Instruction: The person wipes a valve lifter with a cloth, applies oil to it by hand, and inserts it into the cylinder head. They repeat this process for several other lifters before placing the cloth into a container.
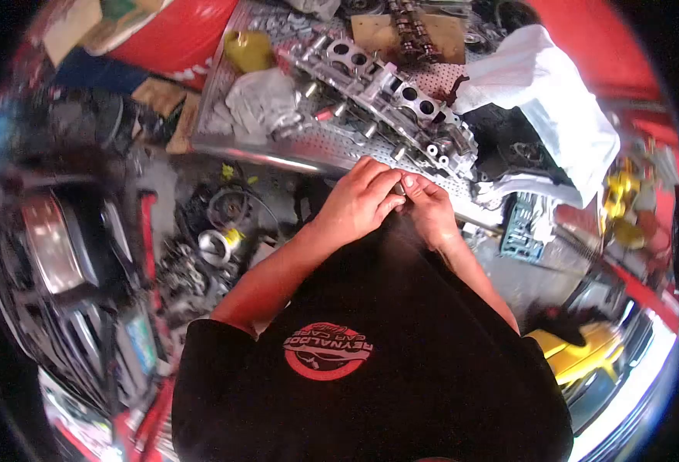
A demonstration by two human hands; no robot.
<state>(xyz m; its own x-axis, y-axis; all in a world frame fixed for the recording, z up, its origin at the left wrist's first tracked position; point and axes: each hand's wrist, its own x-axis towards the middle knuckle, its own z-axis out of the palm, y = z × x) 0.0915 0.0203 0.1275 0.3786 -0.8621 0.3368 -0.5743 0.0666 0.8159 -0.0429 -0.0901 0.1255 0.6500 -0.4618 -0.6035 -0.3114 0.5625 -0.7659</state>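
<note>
My left hand and my right hand meet at the near edge of a perforated metal workbench. Their fingers are pinched together around a small dark piece, mostly hidden by the fingertips, so its kind does not show. Just beyond the hands lies an aluminium cylinder head, set diagonally on the bench, with round ports along its top and several metal studs sticking out of its near side.
A camshaft rests on cardboard behind the cylinder head. White cloth covers the right side of the bench, a crumpled clear bag the left. A teal tool case stands lower right. Engine parts crowd the floor near a car.
</note>
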